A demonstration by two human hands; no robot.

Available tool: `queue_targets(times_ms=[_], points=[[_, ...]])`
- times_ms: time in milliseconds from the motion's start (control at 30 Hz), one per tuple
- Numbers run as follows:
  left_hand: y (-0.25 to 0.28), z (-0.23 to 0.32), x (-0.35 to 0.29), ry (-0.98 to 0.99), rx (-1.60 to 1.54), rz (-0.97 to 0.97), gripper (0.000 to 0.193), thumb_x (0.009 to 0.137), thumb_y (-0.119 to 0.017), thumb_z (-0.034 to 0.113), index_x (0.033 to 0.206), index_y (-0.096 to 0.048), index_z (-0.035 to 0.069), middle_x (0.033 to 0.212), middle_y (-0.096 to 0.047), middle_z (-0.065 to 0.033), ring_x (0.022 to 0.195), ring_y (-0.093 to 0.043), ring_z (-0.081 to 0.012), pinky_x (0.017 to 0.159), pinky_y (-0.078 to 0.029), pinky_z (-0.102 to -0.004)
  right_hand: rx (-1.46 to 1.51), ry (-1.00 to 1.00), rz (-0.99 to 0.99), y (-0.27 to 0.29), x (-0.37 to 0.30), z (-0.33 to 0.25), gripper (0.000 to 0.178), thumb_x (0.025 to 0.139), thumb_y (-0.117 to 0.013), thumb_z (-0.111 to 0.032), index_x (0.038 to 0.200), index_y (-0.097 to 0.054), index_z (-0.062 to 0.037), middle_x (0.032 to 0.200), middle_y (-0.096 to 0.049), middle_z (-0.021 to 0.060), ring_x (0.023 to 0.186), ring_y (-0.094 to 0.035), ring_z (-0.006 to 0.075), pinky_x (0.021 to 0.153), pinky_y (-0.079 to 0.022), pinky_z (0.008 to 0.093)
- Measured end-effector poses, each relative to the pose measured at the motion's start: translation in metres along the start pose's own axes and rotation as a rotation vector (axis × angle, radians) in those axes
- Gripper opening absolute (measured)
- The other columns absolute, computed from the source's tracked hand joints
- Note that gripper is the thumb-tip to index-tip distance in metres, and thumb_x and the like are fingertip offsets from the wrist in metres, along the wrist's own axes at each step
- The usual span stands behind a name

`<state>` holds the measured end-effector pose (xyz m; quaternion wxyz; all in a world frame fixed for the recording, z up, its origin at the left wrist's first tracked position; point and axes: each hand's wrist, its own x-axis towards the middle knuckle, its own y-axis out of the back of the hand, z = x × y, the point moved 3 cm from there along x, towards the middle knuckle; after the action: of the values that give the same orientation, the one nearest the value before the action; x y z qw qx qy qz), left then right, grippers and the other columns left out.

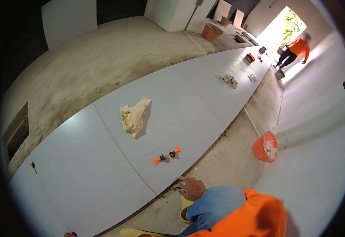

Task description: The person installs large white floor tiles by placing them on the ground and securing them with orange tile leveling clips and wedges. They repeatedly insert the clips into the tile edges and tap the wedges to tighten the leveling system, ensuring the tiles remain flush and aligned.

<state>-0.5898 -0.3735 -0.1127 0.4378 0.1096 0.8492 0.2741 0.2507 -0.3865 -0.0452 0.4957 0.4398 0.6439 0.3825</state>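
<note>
Large pale grey floor tiles (73,162) lie in a long row in front of me. At the lower left rim only a bit of my left hand (67,235) shows, closed at a black and orange tile leveler (74,234) on a tile joint. My right hand (191,188), with a ring on it, rests at the near tile edge, fingers stretched over the border and holding nothing I can see. Two more orange and black tile levelers (159,159) lie loose on the tile beyond it. Another orange-tipped leveler (31,165) stands at the far end of the left joint.
A crumpled cream cloth (135,116) lies on the middle tile, another cloth (228,79) farther on. An orange bucket (265,147) stands by the right wall. Near the bright doorway a person in orange (297,48) bends by a small bucket. A floor opening (18,132) is at left.
</note>
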Motion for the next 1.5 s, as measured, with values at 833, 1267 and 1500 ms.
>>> queue_targets(times_ms=[833, 1267, 1500], points=[[0.008, 0.036, -0.013, -0.382, 0.602, -0.042, 0.049, 0.101, -0.059, 0.030, 0.147, -0.058, 0.012, 0.155, -0.055, -0.0139, 0.144, -0.052, -0.0334, 0.123, -0.037, -0.0465, 0.149, -0.031, -0.027, -0.013, -0.005, 0.016, 0.031, 0.099, -0.065, -0.032, 0.129, -0.072, -0.0264, 0.151, -0.052, 0.0068, 0.127, -0.057, 0.0305, 0.105, -0.048, 0.0471], [0.016, 0.039, -0.043, -0.256, 0.310, 0.058, 0.034, 0.106, -0.054, 0.040, 0.115, -0.072, 0.013, 0.114, -0.076, -0.0094, 0.118, -0.068, -0.0288, 0.099, -0.052, -0.0485, 0.157, 0.054, 0.160, -0.018, -0.002, 0.002, 0.031, 0.082, -0.077, -0.014, 0.112, -0.074, -0.0148, 0.144, -0.054, 0.0161, 0.128, -0.053, 0.0385, 0.103, -0.041, 0.0529], [0.009, 0.036, -0.045, -0.328, 0.410, 0.085, 0.035, 0.106, -0.053, 0.040, 0.119, -0.071, 0.013, 0.110, -0.077, -0.0105, 0.119, -0.068, -0.0320, 0.100, -0.053, -0.0490, 0.124, 0.029, 0.168, -0.019, -0.004, -0.001, 0.028, 0.082, -0.078, -0.017, 0.109, -0.075, -0.0140, 0.144, -0.055, 0.0139, 0.126, -0.055, 0.0373, 0.102, -0.044, 0.0525]])
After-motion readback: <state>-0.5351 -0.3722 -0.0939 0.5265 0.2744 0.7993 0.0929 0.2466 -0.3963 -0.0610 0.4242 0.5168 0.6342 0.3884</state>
